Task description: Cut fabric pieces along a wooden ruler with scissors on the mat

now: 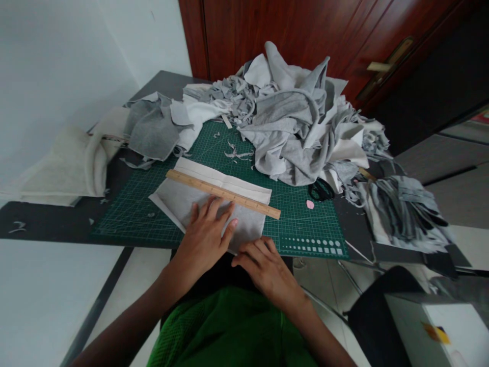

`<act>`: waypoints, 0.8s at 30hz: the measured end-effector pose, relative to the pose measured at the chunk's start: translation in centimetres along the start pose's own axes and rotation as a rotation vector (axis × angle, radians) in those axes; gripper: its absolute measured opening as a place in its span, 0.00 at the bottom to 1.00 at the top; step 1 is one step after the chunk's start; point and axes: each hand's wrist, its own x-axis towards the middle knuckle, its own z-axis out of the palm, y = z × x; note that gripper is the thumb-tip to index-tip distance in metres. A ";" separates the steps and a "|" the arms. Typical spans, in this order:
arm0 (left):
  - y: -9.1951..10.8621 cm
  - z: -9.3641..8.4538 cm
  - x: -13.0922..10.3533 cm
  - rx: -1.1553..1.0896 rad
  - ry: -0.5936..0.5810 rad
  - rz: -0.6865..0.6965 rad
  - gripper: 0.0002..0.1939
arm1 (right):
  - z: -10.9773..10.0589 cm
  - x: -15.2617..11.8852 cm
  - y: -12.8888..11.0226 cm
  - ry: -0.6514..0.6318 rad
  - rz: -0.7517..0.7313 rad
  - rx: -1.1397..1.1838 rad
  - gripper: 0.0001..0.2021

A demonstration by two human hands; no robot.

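A light grey piece of fabric [246, 223] with a paler strip along its far side lies on the green cutting mat [301, 224]. Across it rests a wooden ruler [252, 202], slanting down to the right. My left hand [204, 234] is spread flat on the fabric, fingertips close to the ruler's near edge. At the fabric's near right corner, by the mat's front edge, my right hand [263, 265] has its fingers bent and closed on the cloth edge. The thumb's contact with the cloth is partly hidden.
A big heap of grey and white cloth [290, 132] covers the back. Folded grey pieces [408, 214] lie right, cream fabric [69, 163] left. Black-handled scissors [321, 190], a pink chalk-like piece [309, 204] and scraps [239, 153] lie on the mat. A black chair [382, 311] stands right.
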 end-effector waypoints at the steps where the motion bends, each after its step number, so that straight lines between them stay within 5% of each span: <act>1: 0.0 0.1 0.3 0.017 0.005 -0.019 0.28 | 0.2 0.1 0.1 0.001 0.003 0.012 0.08; 12: -3.6 0.2 3.6 0.132 0.017 -0.125 0.27 | 1.5 2.2 0.4 0.034 0.112 0.171 0.08; 19: -2.5 1.7 2.9 -0.227 0.012 0.242 0.27 | 1.4 3.0 0.5 0.033 0.118 0.237 0.11; 24: -1.0 2.1 2.3 -0.268 0.019 0.245 0.23 | -2.4 0.9 2.5 0.013 0.034 0.327 0.12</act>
